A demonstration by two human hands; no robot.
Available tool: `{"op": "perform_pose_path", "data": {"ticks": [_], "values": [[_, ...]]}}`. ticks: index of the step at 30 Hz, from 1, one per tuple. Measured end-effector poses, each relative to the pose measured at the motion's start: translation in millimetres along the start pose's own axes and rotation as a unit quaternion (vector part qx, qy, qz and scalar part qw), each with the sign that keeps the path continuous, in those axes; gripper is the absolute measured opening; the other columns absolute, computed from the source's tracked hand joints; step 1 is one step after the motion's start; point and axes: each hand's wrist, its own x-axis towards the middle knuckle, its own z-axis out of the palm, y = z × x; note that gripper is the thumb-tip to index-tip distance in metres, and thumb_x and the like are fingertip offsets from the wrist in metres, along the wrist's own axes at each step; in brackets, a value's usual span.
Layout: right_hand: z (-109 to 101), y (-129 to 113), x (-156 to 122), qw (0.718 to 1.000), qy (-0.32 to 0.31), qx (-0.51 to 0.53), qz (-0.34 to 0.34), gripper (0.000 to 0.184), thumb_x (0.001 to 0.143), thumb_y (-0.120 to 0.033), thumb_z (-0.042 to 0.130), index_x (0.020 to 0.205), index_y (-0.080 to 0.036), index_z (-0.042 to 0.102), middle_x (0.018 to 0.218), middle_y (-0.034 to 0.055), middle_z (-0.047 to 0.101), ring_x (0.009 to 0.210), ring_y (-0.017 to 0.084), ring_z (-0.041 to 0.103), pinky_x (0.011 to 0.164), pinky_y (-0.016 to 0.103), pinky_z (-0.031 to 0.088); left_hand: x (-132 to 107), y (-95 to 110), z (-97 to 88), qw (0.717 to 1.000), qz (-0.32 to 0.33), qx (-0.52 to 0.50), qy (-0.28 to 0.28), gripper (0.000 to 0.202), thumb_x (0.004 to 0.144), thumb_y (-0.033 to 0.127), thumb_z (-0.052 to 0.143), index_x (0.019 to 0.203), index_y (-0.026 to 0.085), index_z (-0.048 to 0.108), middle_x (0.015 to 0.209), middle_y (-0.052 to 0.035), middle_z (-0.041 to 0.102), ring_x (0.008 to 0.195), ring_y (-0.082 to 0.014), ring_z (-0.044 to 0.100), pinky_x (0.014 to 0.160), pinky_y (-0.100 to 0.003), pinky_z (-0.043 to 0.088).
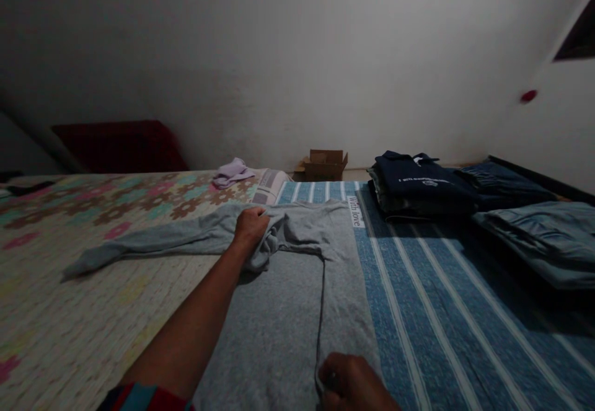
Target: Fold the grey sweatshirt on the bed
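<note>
On the left, a cream cover (41, 318) lies flat, with flowers in pink, brown, green and yellow. Behind it, a dark red thing (123, 144) leans by the pale wall (279, 45); it is too dim to tell what it is. One long sleeve of a grey top (274, 330) reaches out to the left over the flowers. Further back on the cover sits a small heap of light purple cloth (232, 173).

Next comes the left hand (251, 228), with a striped cuff (144, 397) down its arm. Its fingers are closed tight on bunched grey cloth near the top's shoulder. The grey top lies spread in the middle, partly on the flowers and partly on a blue cloth (404, 336) with white stripes. Past it, near the wall, is an open brown box (324, 165).

The right hand (351, 383) is low down, by a folded edge of the top. Its fingers are curled in, but I cannot tell if they pinch the cloth. Above it, white letters (354, 211) say "With love".

Further right are a dark blue folded pile (411, 178), dark jeans (506, 180) and pale blue folded clothes (543, 234). A red spot (528, 96) shows high on the wall.
</note>
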Motion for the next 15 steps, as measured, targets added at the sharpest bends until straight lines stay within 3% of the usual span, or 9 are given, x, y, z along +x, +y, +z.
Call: {"op": "perform_pose_path", "data": {"ticks": [4, 8, 11, 15], "values": [[0, -2, 1, 1.000, 0.007, 0.003, 0.013, 0.026, 0.065, -0.005, 0.052, 0.082, -0.020, 0.064, 0.081, 0.0040, 0.065, 0.075, 0.016, 0.060, 0.061, 0.023, 0.040, -2, 4, -3.7, 0.997, 0.018, 0.074, 0.019, 0.013, 0.070, 0.012, 0.050, 0.072, 0.015, 0.063, 0.066, -0.0003, 0.059, 0.071, -0.0159, 0.054, 0.065, -0.026, 0.035], [-11, -17, -4, 0.998, -0.041, 0.046, 0.018, 0.026, 0.068, -0.005, 0.047, 0.083, -0.017, 0.065, 0.074, 0.0034, 0.065, 0.069, 0.014, 0.059, 0.056, 0.021, 0.037, -7, 16, -8.5, 0.993, 0.030, 0.105, 0.037, 0.022, 0.075, 0.011, 0.049, 0.093, 0.010, 0.061, 0.087, -0.0054, 0.063, 0.082, -0.0178, 0.053, 0.075, -0.030, 0.039], [-19, -26, -9, 0.998, -0.031, 0.053, 0.005, 0.022, 0.072, -0.010, 0.050, 0.086, -0.016, 0.065, 0.076, 0.0038, 0.064, 0.070, 0.014, 0.058, 0.058, 0.022, 0.037, -24, 28, -1.9, 0.981, 0.113, 0.154, 0.034, 0.026, 0.077, 0.013, 0.050, 0.101, 0.009, 0.058, 0.104, -0.0117, 0.061, 0.098, -0.0220, 0.052, 0.087, -0.036, 0.039], [-24, -29, -17, 0.997, -0.059, 0.053, -0.017, 0.017, 0.077, -0.023, 0.054, 0.088, -0.017, 0.066, 0.062, -0.0010, 0.057, 0.056, 0.011, 0.050, 0.052, 0.021, 0.032, -73, 41, 20.9, 0.957, 0.238, 0.165, -0.027, 0.018, 0.076, 0.015, 0.052, 0.092, 0.014, 0.061, 0.104, -0.0109, 0.062, 0.105, -0.0233, 0.053, 0.097, -0.037, 0.038]]}}
